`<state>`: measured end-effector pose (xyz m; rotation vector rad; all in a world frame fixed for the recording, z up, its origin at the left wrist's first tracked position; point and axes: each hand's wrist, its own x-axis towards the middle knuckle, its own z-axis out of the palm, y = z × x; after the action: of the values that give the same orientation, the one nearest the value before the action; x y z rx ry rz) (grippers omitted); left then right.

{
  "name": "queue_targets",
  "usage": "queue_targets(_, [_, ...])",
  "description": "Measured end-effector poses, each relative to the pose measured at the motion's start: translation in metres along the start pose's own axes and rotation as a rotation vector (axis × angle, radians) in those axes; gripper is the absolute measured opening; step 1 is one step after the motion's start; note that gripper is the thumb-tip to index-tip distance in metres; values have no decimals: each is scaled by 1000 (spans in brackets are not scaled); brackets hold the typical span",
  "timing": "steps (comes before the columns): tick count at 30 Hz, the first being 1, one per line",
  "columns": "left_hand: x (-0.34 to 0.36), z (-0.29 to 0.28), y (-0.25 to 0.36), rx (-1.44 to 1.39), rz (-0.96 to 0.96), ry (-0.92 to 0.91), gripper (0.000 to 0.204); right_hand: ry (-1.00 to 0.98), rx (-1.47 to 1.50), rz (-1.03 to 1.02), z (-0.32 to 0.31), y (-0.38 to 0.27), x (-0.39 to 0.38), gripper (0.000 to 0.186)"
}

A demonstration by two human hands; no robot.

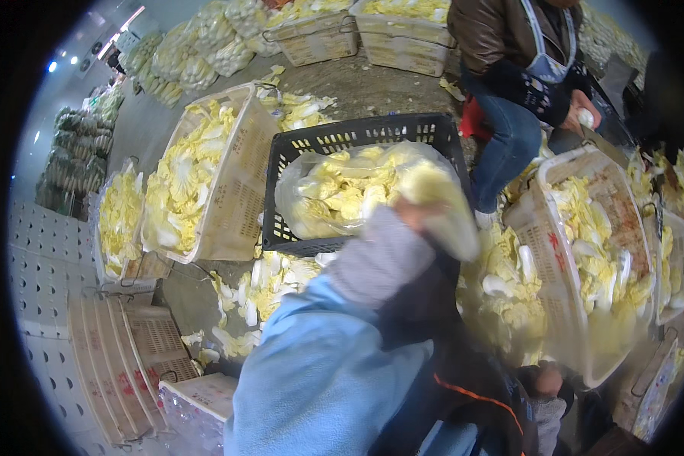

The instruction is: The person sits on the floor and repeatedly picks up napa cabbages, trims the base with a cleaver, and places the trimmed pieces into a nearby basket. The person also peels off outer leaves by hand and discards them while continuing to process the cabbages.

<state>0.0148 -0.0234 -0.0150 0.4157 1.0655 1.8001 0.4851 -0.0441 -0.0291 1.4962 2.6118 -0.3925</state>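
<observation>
The grey concrete floor (372, 87) carries a black plastic crate (357, 137) just beyond the left grip (410, 213), a tilted cream crate (232, 182) of cabbage to that grip's left, another cream crate (577, 251) to its right, and loose cabbage leaves (262, 292) scattered below it.

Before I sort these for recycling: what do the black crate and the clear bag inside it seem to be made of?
The black lattice crate looks like rigid moulded plastic with a matte finish, judging by its even grid of holes. The clear bag of cabbage looks like thin, glossy plastic film: it wrinkles, shines and shows the leaves through.
</observation>
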Motion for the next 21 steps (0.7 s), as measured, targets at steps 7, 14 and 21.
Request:
queue_targets(7, [18, -137, 69, 1641, 405, -37, 56, 276, 168, -49, -41, -80, 88, 47])
queue_targets(14, [67, -205, 64, 1777, 576, 141, 53, 143, 580, -338, -77, -214, 219, 61])
queue_targets(21, [119, -254, 61, 1727, 438, 126, 52, -27, 763, -122, -39, -204, 222, 61])
